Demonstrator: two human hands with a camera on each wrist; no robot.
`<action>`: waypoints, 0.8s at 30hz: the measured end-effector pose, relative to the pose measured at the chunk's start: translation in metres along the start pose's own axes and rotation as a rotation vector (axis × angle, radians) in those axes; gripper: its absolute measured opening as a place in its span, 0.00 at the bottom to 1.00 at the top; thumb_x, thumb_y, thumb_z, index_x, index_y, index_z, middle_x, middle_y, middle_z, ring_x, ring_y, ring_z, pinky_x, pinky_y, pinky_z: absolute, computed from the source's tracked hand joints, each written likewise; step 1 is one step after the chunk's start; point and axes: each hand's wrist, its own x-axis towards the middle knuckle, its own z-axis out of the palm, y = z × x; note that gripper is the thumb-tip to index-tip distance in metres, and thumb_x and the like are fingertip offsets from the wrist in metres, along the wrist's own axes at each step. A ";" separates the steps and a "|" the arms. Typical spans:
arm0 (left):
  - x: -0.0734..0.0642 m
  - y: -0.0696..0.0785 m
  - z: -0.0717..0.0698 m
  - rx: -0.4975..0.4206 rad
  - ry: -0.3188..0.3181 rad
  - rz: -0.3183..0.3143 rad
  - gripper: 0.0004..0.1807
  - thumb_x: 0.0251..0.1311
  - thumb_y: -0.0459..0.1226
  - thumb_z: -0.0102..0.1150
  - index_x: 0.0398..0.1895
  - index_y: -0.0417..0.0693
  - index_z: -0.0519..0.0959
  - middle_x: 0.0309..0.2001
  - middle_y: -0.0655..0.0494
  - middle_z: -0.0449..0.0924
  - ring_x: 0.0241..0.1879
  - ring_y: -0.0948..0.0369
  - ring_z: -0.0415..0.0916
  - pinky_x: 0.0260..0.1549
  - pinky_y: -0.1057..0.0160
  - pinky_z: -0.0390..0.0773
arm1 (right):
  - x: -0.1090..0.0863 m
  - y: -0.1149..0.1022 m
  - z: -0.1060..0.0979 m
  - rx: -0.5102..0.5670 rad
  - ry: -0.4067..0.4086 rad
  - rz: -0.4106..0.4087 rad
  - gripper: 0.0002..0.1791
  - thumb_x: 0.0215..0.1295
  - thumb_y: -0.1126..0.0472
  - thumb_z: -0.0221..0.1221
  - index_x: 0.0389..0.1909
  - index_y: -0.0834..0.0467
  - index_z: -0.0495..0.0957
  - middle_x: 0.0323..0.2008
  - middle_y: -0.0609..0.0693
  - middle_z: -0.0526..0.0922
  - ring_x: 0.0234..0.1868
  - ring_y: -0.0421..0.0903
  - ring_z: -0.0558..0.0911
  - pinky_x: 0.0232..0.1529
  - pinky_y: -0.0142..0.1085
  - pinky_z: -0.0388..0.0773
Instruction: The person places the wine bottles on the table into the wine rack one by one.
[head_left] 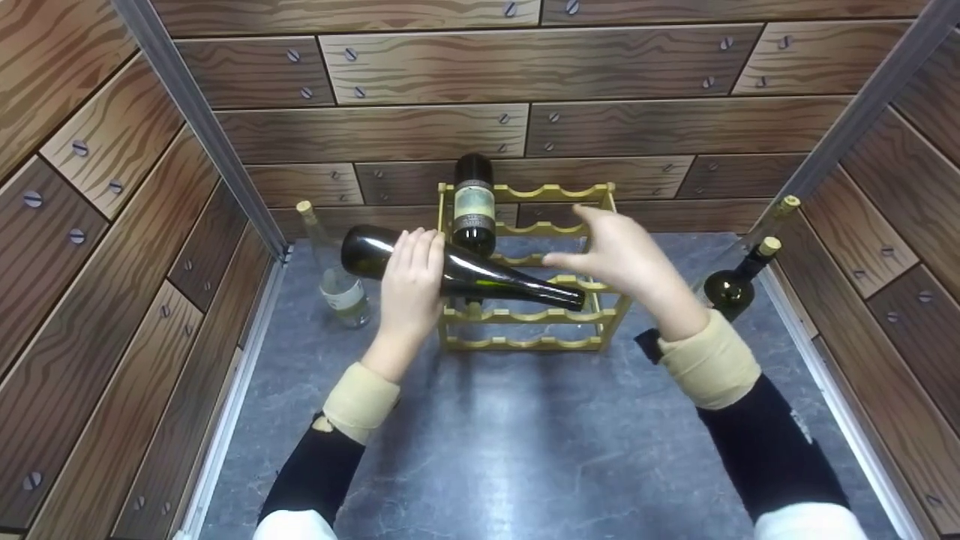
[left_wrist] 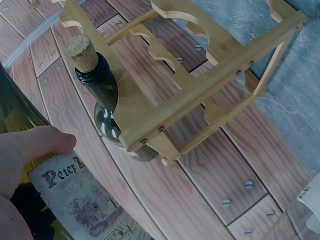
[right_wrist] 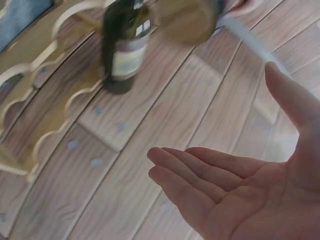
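My left hand grips a dark green wine bottle round its body, above the front of a wooden wine rack. The bottle lies nearly level, its neck pointing right and slightly down. Its pale printed label shows below my thumb in the left wrist view. Near the neck end, my right hand is spread with thumb and fingers apart, holding nothing. Another labelled wine bottle rests in the rack's top left slot; its cork points outward in the left wrist view.
A clear corked bottle stands on the floor left of the rack. To the right stand a dark corked bottle and a clear one behind it. Wood-patterned walls enclose the grey floor on three sides.
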 end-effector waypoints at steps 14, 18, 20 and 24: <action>0.007 0.011 0.005 0.000 -0.012 0.002 0.35 0.42 0.22 0.76 0.60 0.37 0.80 0.58 0.43 0.86 0.62 0.46 0.82 0.74 0.49 0.75 | -0.006 -0.032 0.053 -0.173 -0.005 -0.164 0.61 0.53 0.47 0.81 0.78 0.73 0.59 0.75 0.71 0.69 0.74 0.68 0.74 0.79 0.57 0.68; 0.008 0.013 0.005 0.005 -0.029 0.003 0.36 0.40 0.22 0.77 0.60 0.37 0.80 0.58 0.43 0.85 0.63 0.46 0.82 0.75 0.50 0.74 | -0.006 -0.029 0.063 -0.222 -0.008 -0.168 0.60 0.55 0.48 0.80 0.78 0.73 0.59 0.76 0.71 0.68 0.75 0.68 0.72 0.79 0.57 0.67; 0.008 0.014 0.005 0.009 -0.031 0.004 0.36 0.40 0.22 0.78 0.60 0.37 0.80 0.58 0.43 0.86 0.63 0.46 0.82 0.75 0.50 0.73 | -0.007 -0.028 0.067 -0.239 -0.007 -0.174 0.59 0.55 0.49 0.80 0.78 0.74 0.59 0.76 0.71 0.68 0.75 0.68 0.72 0.79 0.56 0.68; 0.008 0.016 0.005 0.002 -0.031 0.004 0.36 0.41 0.23 0.78 0.60 0.37 0.80 0.57 0.43 0.86 0.63 0.46 0.82 0.75 0.50 0.74 | -0.007 -0.025 0.073 -0.269 -0.006 -0.185 0.58 0.57 0.50 0.80 0.77 0.74 0.60 0.75 0.72 0.69 0.74 0.67 0.74 0.78 0.56 0.70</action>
